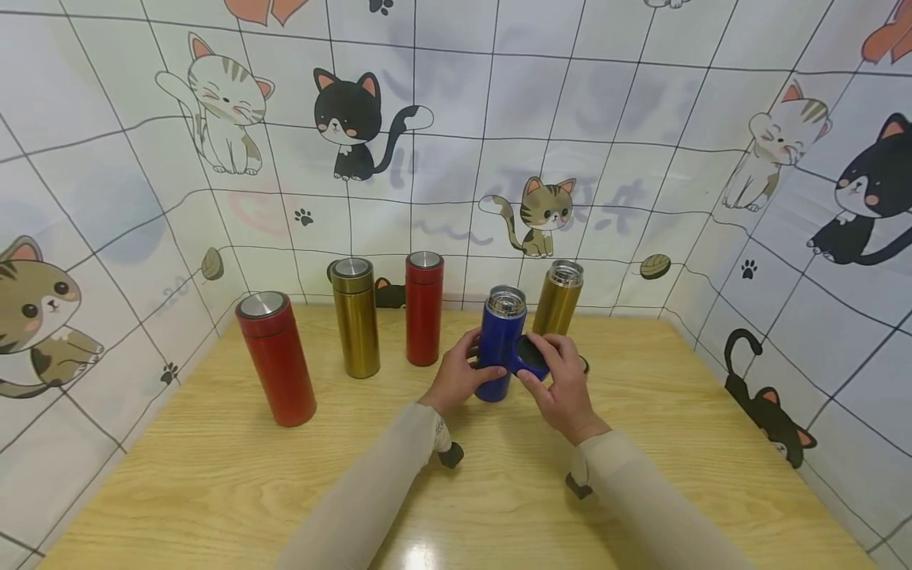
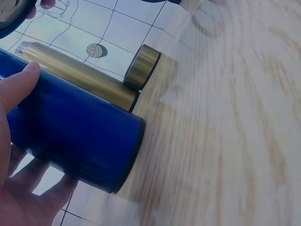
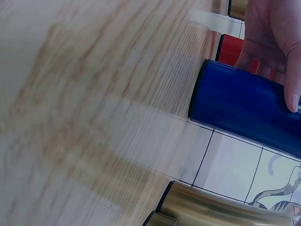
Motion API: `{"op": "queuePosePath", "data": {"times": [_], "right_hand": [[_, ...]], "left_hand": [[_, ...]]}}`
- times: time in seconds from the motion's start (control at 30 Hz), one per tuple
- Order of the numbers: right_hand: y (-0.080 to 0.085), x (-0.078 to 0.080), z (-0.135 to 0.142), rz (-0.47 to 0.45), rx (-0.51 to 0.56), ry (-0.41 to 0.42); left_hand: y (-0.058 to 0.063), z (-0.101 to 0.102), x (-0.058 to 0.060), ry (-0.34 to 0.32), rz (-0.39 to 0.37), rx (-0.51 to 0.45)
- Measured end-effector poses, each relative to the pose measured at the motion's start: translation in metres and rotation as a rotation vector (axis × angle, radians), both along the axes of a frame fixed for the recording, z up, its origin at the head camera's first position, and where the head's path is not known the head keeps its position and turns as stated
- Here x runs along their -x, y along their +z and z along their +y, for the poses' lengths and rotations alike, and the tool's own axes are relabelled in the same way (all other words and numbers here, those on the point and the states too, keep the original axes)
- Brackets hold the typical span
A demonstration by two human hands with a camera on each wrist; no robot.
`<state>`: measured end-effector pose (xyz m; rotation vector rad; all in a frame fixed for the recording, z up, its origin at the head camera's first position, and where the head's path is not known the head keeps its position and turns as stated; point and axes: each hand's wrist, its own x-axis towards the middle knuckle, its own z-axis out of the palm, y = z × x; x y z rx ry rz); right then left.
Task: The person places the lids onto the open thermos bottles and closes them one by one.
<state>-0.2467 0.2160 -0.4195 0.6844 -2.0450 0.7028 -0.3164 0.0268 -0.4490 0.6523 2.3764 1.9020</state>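
My left hand (image 1: 458, 375) grips the side of a blue thermos bottle (image 1: 499, 339), thumb across its front and fingers round the far side. The bottle stands upright on the table, its steel mouth uncovered. My right hand (image 1: 565, 386) pinches a blue lid (image 1: 530, 358) just right of the bottle, below the mouth. In the left wrist view the lid (image 2: 10, 15) shows only partly, at the top left corner. Behind the blue bottle stands a gold thermos bottle (image 1: 560, 301), also without a lid. A gold lid (image 2: 142, 67) sits on the table beside its base.
To the left stand three capped thermos bottles: a large red one (image 1: 276, 360), a gold one (image 1: 356, 321) and a slimmer red one (image 1: 424, 310). A cat-patterned, grid-lined sheet (image 1: 456, 158) closes off the back and both sides of the wooden table (image 1: 214, 491).
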Motion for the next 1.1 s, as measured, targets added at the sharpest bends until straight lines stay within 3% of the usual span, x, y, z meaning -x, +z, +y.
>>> {"op": "queuePosePath", "data": {"times": [0.2,1.1], "right_hand": [[-0.001,0.003,-0.003,0.059,0.019,-0.006],[0.010,0.003,-0.018,0.046,0.134,0.039]], "left_hand": [[0.001,-0.002,0.000,-0.007,0.005,0.001],[0.000,-0.011,-0.002,-0.020,0.003,0.001]]}}
